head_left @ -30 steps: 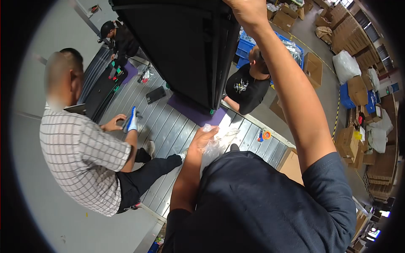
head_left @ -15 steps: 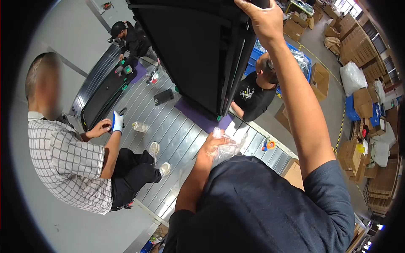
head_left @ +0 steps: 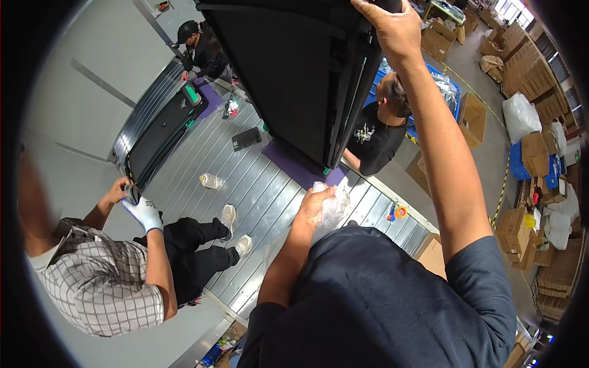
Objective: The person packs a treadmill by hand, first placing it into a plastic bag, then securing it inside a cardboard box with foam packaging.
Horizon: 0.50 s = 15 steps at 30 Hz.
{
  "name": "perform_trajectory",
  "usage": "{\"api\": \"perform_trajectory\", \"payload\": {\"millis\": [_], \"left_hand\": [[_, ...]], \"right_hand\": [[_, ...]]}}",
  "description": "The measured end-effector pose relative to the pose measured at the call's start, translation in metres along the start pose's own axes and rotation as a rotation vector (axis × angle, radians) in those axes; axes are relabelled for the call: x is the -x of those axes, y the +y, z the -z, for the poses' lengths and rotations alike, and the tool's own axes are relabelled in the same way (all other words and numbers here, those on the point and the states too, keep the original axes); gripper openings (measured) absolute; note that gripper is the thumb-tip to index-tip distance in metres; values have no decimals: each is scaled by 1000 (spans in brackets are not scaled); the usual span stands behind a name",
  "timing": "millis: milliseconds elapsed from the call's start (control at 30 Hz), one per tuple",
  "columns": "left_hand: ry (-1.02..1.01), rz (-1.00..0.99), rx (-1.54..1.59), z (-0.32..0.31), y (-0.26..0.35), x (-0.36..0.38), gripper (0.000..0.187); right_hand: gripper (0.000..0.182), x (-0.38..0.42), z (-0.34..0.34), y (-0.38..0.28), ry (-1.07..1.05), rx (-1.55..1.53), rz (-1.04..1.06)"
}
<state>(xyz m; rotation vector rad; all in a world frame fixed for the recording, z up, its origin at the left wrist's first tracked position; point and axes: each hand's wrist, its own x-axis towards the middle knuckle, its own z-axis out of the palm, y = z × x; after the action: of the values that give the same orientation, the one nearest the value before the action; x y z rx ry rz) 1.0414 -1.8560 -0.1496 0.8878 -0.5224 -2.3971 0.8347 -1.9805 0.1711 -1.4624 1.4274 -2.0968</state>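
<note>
A large black framed panel point(head_left: 282, 80) stands upright and tilted in front of me, its green-tipped lower corner over a purple mat point(head_left: 288, 165). At the panel's upper right edge is my right hand point(head_left: 396, 27), its fingers wrapped round the top corner. Lower down, my left hand point(head_left: 316, 205) is closed on crumpled clear plastic film point(head_left: 334, 205), near the panel's bottom corner. The film trails down beside my left forearm.
A person in a checked shirt point(head_left: 104, 276) works at the left; another in a black cap point(head_left: 205, 52) is farther back. Behind the panel is a person in black point(head_left: 377, 135). A bottle point(head_left: 211, 181), a black box point(head_left: 246, 139) and orange tape point(head_left: 400, 212) lie on the ribbed metal surface point(head_left: 245, 202).
The checked-shirt person has leaned down and left, with the gloved hand moved left. The capped person's hands have moved off the green part on the far panel. My hands keep their holds.
</note>
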Motion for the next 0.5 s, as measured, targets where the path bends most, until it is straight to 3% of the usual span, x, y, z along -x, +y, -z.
{"api": "perform_trajectory", "payload": {"millis": [200, 300, 333, 500], "left_hand": [[-56, -65, 56, -5, 11, 11, 15], [-241, -61, 34, 30, -8, -2, 16], [-44, -51, 35, 4, -4, 16, 20], [2, -75, 40, 11, -4, 21, 11]], "right_hand": [[22, 5, -4, 7, -33, -48, -1], [22, 14, 3, -4, -29, -21, -26], [23, 19, 6, -8, -20, -27, 6], [25, 20, 4, -10, -5, 42, 87]]}}
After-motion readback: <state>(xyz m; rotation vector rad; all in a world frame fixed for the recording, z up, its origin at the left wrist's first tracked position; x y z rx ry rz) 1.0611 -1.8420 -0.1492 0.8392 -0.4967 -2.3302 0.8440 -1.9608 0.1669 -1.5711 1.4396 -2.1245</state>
